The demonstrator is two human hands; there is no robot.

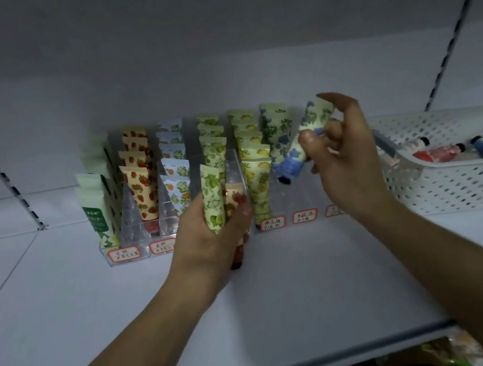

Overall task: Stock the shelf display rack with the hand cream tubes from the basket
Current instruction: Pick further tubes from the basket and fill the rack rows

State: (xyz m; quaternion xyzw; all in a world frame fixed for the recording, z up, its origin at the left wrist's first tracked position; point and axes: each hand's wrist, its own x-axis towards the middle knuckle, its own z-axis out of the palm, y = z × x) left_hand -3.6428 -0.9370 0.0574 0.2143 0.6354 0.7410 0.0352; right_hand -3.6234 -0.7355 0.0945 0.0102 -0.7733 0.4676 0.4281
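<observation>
Hand cream tubes: blue-flowered tube (306, 137), pale green with black cap down, pinched in right hand (340, 150) above clear display rack (233, 171). Green-fruit tube (212, 200) and red-patterned tube (236, 215) gripped in left hand (210, 236). More in white basket (457, 178), right.
</observation>
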